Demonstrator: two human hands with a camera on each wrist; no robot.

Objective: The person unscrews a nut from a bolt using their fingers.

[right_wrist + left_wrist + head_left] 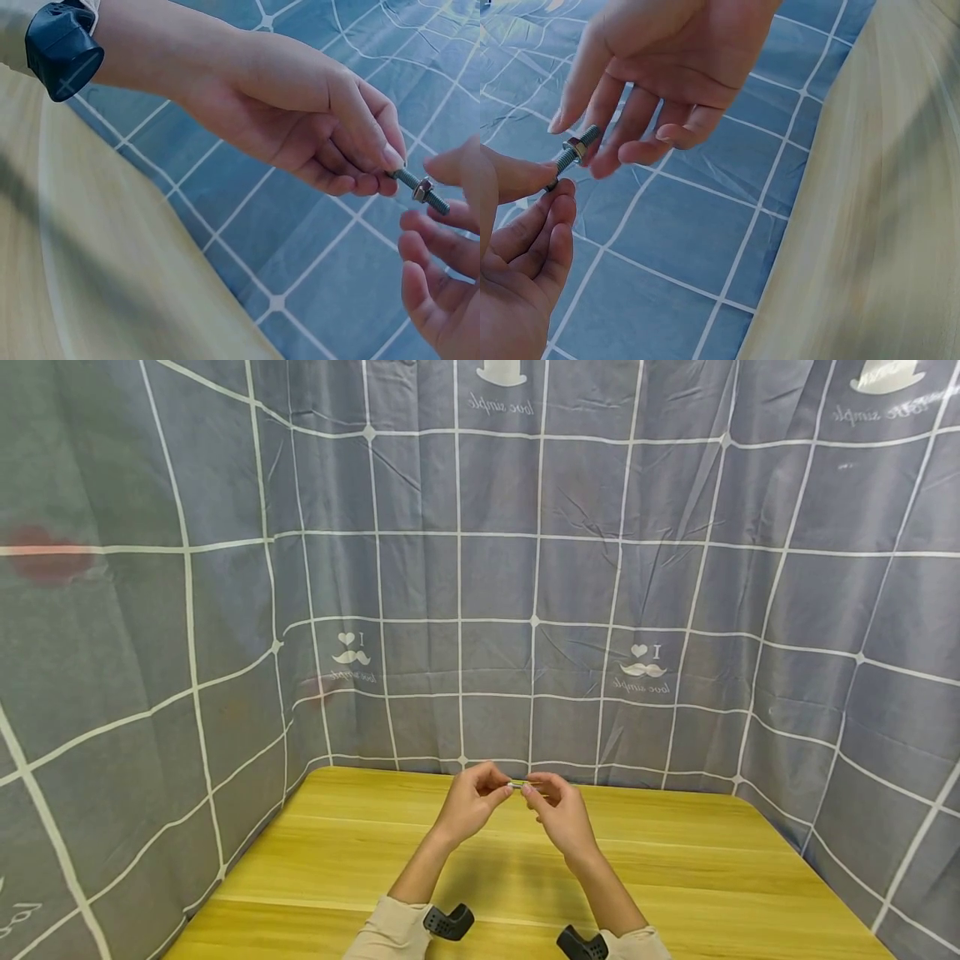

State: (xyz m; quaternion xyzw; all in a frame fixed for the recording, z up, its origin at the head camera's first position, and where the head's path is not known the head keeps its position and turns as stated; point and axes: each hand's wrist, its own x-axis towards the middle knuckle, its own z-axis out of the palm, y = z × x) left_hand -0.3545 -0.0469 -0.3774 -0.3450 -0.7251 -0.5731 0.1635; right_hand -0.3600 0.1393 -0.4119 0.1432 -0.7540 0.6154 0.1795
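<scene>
In the left wrist view, a metal bolt with a nut partway along its thread is pinched near one end by the thumb and fingers of my left hand. Its other end points toward my right hand, whose thumb and fingers are spread apart around the threaded tip. Seen from the right wrist, the right hand has a gap between thumb and fingers beside the nut. From the head view the bolt is tiny between both hands, above the table's far part.
A yellow wood-grain table lies below the hands. Grey-blue curtain with white grid lines surrounds its back and sides. Black wrist cameras are strapped over beige sleeves.
</scene>
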